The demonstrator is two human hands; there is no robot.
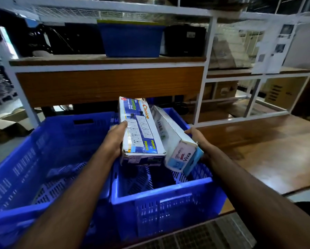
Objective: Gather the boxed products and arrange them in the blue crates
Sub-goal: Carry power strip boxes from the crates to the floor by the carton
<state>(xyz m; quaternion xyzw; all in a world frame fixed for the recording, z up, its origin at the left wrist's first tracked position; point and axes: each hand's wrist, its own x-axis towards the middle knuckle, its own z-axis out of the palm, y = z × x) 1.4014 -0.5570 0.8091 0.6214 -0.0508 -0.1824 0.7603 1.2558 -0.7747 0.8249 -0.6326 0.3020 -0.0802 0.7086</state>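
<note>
Two long product boxes hang side by side over the right blue crate (161,190). My left hand (114,139) grips the left edge of the blue-and-white Choice box (141,128), which shows a printed power strip. My right hand (198,139) holds the white Viva box (174,139) from its right side, tilted with its near end lower. The two boxes touch along their inner edges. A larger blue crate (48,148) stands to the left against the first one; its floor looks bare.
A white metal rack (208,56) stands behind the crates, with a blue bin (130,40) and dark bags on its wooden shelf. A polished wooden platform (267,150) lies to the right. Cardboard boxes sit in the lower right rack bay and on the floor at far left.
</note>
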